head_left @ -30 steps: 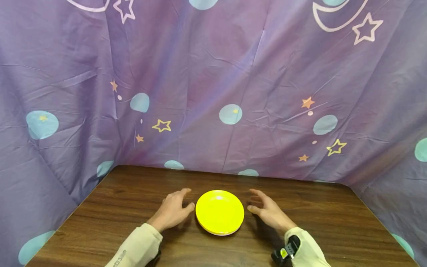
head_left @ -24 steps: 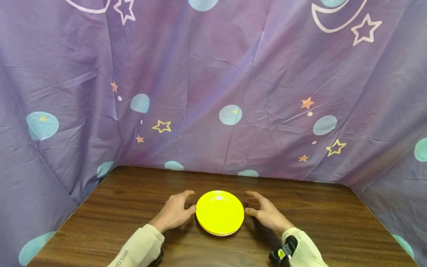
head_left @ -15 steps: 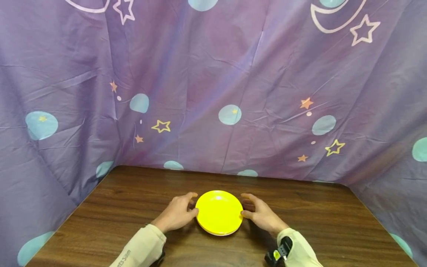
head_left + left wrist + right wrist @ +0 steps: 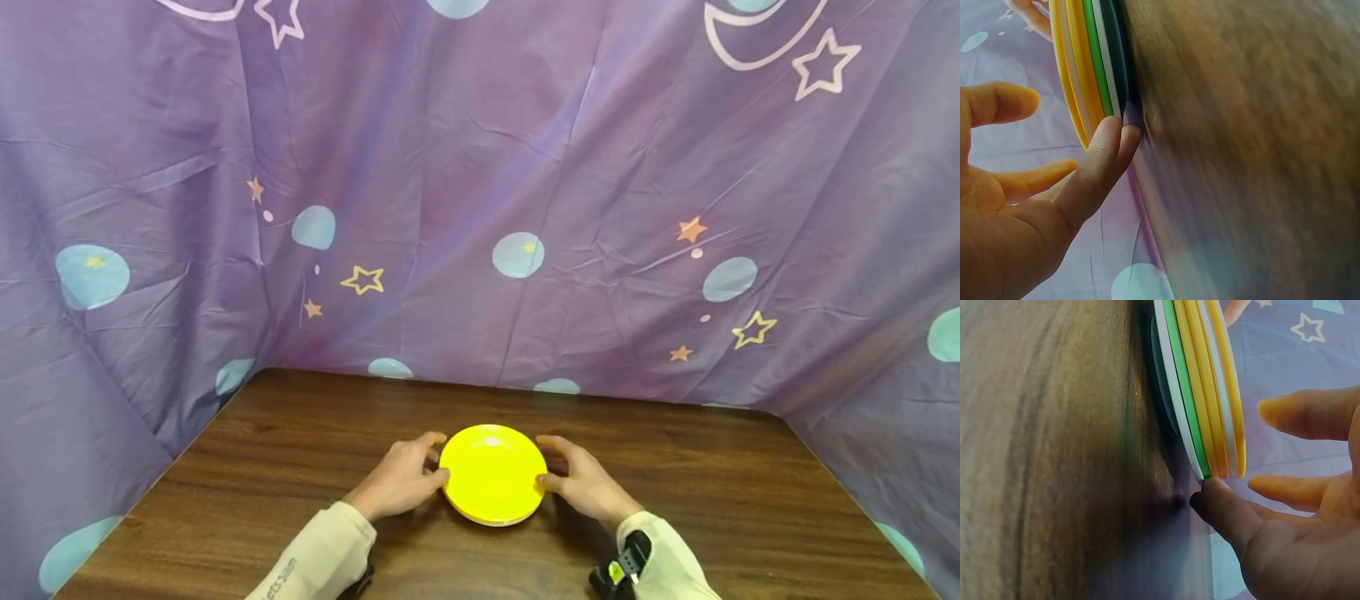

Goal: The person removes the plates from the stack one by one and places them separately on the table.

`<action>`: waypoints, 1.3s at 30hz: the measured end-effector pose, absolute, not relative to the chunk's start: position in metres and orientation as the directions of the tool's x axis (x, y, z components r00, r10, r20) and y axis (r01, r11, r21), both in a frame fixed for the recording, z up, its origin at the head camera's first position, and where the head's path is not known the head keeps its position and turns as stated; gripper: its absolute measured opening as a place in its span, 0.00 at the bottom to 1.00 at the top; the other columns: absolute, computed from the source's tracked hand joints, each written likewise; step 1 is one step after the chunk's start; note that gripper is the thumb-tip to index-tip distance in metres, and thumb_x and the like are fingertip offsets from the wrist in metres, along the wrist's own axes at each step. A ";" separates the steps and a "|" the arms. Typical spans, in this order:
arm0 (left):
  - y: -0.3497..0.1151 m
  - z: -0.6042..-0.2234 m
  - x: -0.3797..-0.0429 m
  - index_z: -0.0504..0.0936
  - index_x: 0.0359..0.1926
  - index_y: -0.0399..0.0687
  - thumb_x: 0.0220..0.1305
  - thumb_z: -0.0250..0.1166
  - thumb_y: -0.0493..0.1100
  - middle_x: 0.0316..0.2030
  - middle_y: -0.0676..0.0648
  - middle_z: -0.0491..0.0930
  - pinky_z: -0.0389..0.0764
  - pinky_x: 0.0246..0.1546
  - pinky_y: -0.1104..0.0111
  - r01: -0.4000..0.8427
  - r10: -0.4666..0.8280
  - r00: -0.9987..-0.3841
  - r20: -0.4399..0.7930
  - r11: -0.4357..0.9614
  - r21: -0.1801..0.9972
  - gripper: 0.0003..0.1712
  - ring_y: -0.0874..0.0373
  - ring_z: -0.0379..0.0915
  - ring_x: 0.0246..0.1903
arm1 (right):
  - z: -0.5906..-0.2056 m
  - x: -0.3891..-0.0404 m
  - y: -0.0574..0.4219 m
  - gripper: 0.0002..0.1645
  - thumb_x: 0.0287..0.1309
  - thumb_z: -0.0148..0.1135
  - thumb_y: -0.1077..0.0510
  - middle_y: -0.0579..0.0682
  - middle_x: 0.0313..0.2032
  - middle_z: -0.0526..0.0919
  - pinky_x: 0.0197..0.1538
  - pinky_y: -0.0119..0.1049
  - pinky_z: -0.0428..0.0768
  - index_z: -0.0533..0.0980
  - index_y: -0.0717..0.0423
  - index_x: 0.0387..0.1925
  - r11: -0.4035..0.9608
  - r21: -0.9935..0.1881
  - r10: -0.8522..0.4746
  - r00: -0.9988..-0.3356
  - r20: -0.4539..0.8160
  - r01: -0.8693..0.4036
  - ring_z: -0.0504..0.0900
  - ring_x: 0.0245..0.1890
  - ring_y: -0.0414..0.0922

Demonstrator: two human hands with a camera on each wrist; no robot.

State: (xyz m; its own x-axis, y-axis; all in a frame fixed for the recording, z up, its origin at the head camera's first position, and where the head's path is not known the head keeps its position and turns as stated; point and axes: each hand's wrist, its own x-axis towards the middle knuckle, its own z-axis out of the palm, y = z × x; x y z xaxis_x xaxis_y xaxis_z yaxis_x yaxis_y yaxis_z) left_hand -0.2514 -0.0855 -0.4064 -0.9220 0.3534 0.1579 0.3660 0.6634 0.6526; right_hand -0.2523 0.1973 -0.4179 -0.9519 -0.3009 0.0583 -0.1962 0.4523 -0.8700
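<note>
A stack of several round plates (image 4: pixel 492 473) stands on the wooden table, its top plate bright yellow. Side on, the left wrist view shows yellow, white and green rims (image 4: pixel 1092 69) above a dark base. My left hand (image 4: pixel 399 477) is at the stack's left side, fingertips (image 4: pixel 1107 134) at the lower rims and the thumb held apart above. Opposite it, my right hand (image 4: pixel 587 482) has its fingertips (image 4: pixel 1217 490) by the lower edge of the white and green rims. Its thumb (image 4: pixel 1291 414) also stays clear of the top plate in the right wrist view.
The dark brown table (image 4: pixel 300 417) extends around the stack on every side. A purple curtain (image 4: pixel 450 167) with stars and moons hangs behind it and along both sides. A black wrist device (image 4: pixel 622 567) sits at the right sleeve.
Both hands have moved inward, from apart on either side of the plate stack to its edges. The stack stays in place; the camera view shifts slightly.
</note>
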 end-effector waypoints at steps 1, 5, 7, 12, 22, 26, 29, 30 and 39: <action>-0.085 -0.407 -0.252 0.72 0.64 0.31 0.60 0.63 0.41 0.47 0.33 0.85 0.84 0.49 0.50 0.366 0.353 -0.922 0.158 0.663 0.653 0.32 0.43 0.83 0.48 | -0.418 -0.253 0.197 0.39 0.56 0.63 0.67 0.74 0.63 0.72 0.60 0.51 0.81 0.61 0.75 0.68 0.458 -0.868 -0.298 -0.953 0.055 -0.193 0.78 0.61 0.65; -0.084 -0.407 -0.253 0.72 0.64 0.31 0.59 0.64 0.41 0.46 0.35 0.86 0.84 0.48 0.52 0.361 0.349 -0.924 0.154 0.667 0.652 0.32 0.45 0.83 0.47 | -0.418 -0.254 0.196 0.36 0.56 0.62 0.68 0.73 0.62 0.74 0.59 0.49 0.81 0.65 0.76 0.65 0.488 -0.851 -0.298 -0.954 0.046 -0.193 0.79 0.61 0.64; -0.083 -0.408 -0.253 0.72 0.63 0.31 0.59 0.64 0.41 0.45 0.36 0.86 0.84 0.46 0.54 0.360 0.350 -0.924 0.151 0.668 0.652 0.32 0.46 0.83 0.46 | -0.418 -0.254 0.196 0.34 0.57 0.62 0.68 0.73 0.61 0.75 0.59 0.49 0.81 0.67 0.76 0.64 0.498 -0.845 -0.304 -0.952 0.044 -0.198 0.79 0.60 0.63; -0.083 -0.409 -0.254 0.72 0.63 0.30 0.57 0.64 0.40 0.44 0.37 0.86 0.85 0.43 0.58 0.375 0.364 -0.917 0.161 0.657 0.653 0.33 0.50 0.83 0.43 | -0.418 -0.254 0.197 0.33 0.56 0.62 0.68 0.73 0.61 0.75 0.59 0.49 0.81 0.67 0.76 0.63 0.496 -0.844 -0.312 -0.949 0.047 -0.205 0.79 0.60 0.64; -0.083 -0.410 -0.253 0.72 0.62 0.28 0.55 0.67 0.38 0.44 0.36 0.85 0.86 0.41 0.62 0.386 0.385 -0.909 0.159 0.636 0.668 0.34 0.53 0.85 0.39 | -0.419 -0.254 0.198 0.34 0.55 0.63 0.68 0.74 0.60 0.75 0.59 0.48 0.82 0.66 0.78 0.63 0.468 -0.853 -0.342 -0.938 0.066 -0.231 0.79 0.60 0.65; -0.082 -0.410 -0.253 0.72 0.62 0.28 0.54 0.67 0.37 0.46 0.35 0.84 0.86 0.39 0.64 0.389 0.394 -0.905 0.158 0.622 0.680 0.34 0.53 0.85 0.39 | -0.421 -0.254 0.199 0.33 0.56 0.61 0.69 0.76 0.60 0.74 0.59 0.49 0.82 0.65 0.79 0.63 0.453 -0.854 -0.370 -0.925 0.082 -0.256 0.78 0.60 0.67; -0.083 -0.410 -0.253 0.72 0.62 0.27 0.54 0.68 0.37 0.49 0.34 0.83 0.86 0.40 0.63 0.405 0.398 -0.901 0.174 0.628 0.664 0.34 0.52 0.84 0.41 | -0.422 -0.254 0.199 0.33 0.57 0.60 0.71 0.77 0.61 0.73 0.59 0.48 0.82 0.65 0.79 0.63 0.440 -0.858 -0.386 -0.918 0.084 -0.264 0.77 0.61 0.67; -0.083 -0.410 -0.253 0.72 0.62 0.27 0.54 0.68 0.37 0.51 0.33 0.82 0.86 0.41 0.62 0.411 0.398 -0.899 0.181 0.631 0.658 0.34 0.51 0.83 0.42 | -0.423 -0.255 0.199 0.33 0.56 0.60 0.71 0.77 0.61 0.73 0.59 0.47 0.82 0.65 0.80 0.63 0.434 -0.860 -0.393 -0.916 0.087 -0.267 0.77 0.61 0.68; -0.084 -0.409 -0.253 0.74 0.60 0.28 0.52 0.70 0.38 0.56 0.32 0.81 0.82 0.51 0.53 0.435 0.396 -0.894 0.209 0.659 0.613 0.34 0.46 0.81 0.51 | -0.422 -0.253 0.197 0.33 0.55 0.62 0.71 0.77 0.61 0.73 0.60 0.48 0.81 0.67 0.80 0.62 0.446 -0.849 -0.391 -0.915 0.098 -0.282 0.75 0.62 0.71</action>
State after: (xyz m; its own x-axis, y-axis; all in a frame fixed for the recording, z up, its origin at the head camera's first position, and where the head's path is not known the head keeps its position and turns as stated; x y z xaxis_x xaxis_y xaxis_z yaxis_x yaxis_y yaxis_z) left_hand -0.2526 -0.0838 -0.4091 -0.8941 0.3959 0.2093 0.4354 0.6591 0.6132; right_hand -0.2530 0.1970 -0.4221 -0.9151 -0.3912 0.0982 -0.2820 0.4464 -0.8493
